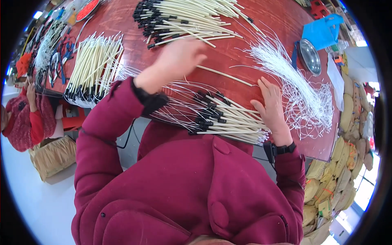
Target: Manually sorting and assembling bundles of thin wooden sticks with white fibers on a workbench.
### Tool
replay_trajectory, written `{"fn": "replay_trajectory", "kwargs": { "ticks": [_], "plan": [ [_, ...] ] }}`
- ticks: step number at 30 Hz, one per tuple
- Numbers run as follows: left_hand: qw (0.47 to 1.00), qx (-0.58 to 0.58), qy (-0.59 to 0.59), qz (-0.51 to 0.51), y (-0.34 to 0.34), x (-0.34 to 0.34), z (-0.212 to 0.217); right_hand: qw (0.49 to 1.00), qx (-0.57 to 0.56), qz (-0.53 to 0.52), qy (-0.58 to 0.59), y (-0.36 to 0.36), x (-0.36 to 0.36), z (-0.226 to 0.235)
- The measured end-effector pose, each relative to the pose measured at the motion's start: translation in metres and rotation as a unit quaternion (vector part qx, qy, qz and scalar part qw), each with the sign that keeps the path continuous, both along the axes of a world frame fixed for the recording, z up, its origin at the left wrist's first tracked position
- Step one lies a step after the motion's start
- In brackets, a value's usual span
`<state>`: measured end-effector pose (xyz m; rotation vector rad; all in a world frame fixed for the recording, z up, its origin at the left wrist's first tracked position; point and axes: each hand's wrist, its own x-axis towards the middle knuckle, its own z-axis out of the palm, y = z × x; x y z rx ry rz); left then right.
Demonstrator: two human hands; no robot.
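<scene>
My left hand (177,59), smeared by motion, reaches over the red table below the far pile of sticks. Its fingers are too blurred to show whether they hold anything. A single pale thin stick (224,75) lies between my hands, its left end just below my left fingers. Beside its right end is my right hand (269,102), fingers stretched and thumb apart. Under that hand, a near bundle of pale sticks (234,118) with black end pieces lies along the table's front edge. White strings (175,102) trail leftward from the bundle.
More black-ended sticks (183,20) lie at the far side, and another bundle (96,65) at left. Loose white strings (281,65) spread at right, near a metal dish (309,57) and blue container (322,32). A person (30,114) sits at left. Sacks (339,163) are stacked at right.
</scene>
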<state>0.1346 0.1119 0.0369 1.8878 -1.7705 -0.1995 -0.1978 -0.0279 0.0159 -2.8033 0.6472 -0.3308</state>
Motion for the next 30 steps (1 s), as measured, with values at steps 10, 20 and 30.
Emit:
{"fn": "replay_trajectory", "kwargs": {
  "ticks": [10, 20, 30],
  "plan": [
    [0.994, 0.095, 0.025, -0.055, 0.008, 0.009, -0.022, 0.994, -0.020, 0.094, -0.049, 0.007, 0.055, 0.007],
    [0.963, 0.124, 0.231, -0.064, 0.038, -0.024, 0.050, 0.990, -0.003, 0.127, -0.056, 0.012, 0.052, 0.020],
    [0.954, 0.082, 0.100, 0.270, 0.174, 0.139, 0.010, 0.991, 0.019, 0.123, -0.054, 0.021, -0.003, 0.045]
  ]
}}
